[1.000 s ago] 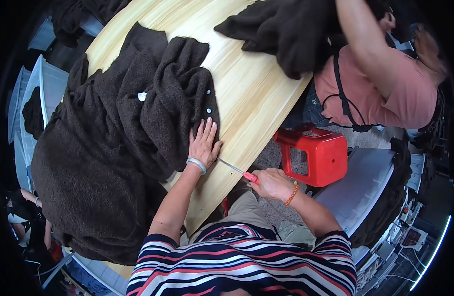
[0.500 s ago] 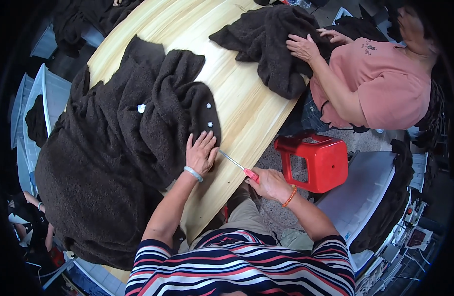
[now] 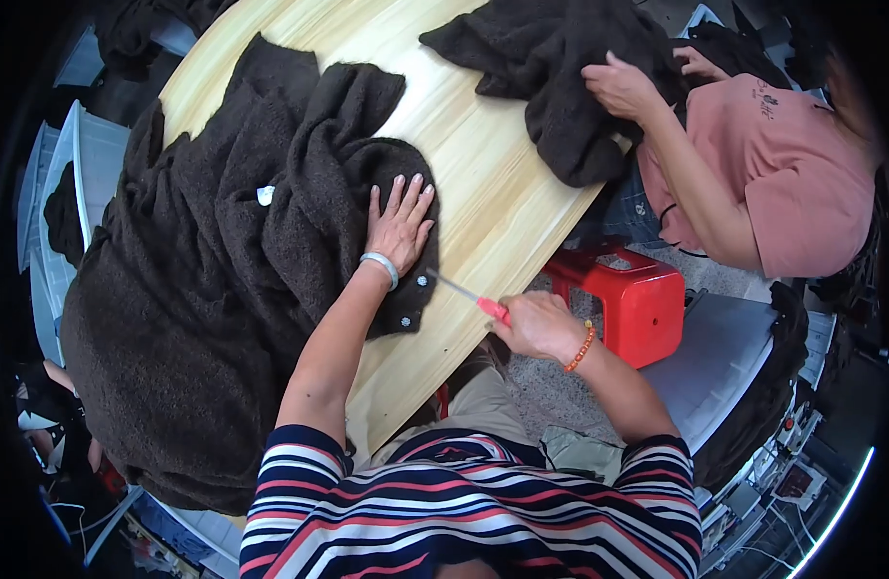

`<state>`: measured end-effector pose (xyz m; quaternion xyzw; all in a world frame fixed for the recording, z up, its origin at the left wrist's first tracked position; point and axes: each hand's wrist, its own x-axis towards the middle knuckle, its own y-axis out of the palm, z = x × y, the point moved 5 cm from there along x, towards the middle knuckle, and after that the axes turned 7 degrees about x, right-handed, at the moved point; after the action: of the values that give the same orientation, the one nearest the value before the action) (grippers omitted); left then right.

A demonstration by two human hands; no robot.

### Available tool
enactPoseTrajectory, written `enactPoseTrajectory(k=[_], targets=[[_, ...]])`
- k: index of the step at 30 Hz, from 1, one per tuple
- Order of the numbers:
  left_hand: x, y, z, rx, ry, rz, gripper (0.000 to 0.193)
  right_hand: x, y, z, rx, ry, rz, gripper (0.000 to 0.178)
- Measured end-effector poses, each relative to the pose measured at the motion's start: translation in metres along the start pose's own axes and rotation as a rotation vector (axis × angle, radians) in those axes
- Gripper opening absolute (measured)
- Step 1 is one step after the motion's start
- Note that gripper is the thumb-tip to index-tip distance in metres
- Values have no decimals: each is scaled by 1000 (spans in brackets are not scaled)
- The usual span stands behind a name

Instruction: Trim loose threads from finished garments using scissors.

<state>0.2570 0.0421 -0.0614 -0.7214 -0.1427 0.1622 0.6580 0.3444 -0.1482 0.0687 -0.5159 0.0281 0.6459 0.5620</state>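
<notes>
A dark garment (image 3: 208, 261) is lying on the table (image 3: 483, 174).
I'm watching the left hand (image 3: 398, 234) resting flat on it, fingers slightly apart, the right hand (image 3: 541, 326) gripping a red-handled tool (image 3: 492, 309) near two buttons (image 3: 422, 281).

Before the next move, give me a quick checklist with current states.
1. Left hand flat on the dark garment, fingers spread: ok.
2. Right hand grip closed around the red-handled tool: ok.
3. Tool tip clear of the cloth: cannot tell; it is blurred close to the garment's edge.
4. Two buttons uncovered by the left hand: ok.
5. Garment free of folds: not ok; it lies bunched and creased.
6. Co-worker's nearer hand apart from both working hands: ok.
</notes>
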Motion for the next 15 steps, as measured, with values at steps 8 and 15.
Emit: enactPoseTrajectory(k=[8, 15], targets=[[-1, 0, 0, -52, -18, -47, 51, -22, 35, 5, -76, -91, 192, 31], [-28, -1, 4, -277, -45, -206, 45, -41, 58, 21, -71, -185, 126, 33]])
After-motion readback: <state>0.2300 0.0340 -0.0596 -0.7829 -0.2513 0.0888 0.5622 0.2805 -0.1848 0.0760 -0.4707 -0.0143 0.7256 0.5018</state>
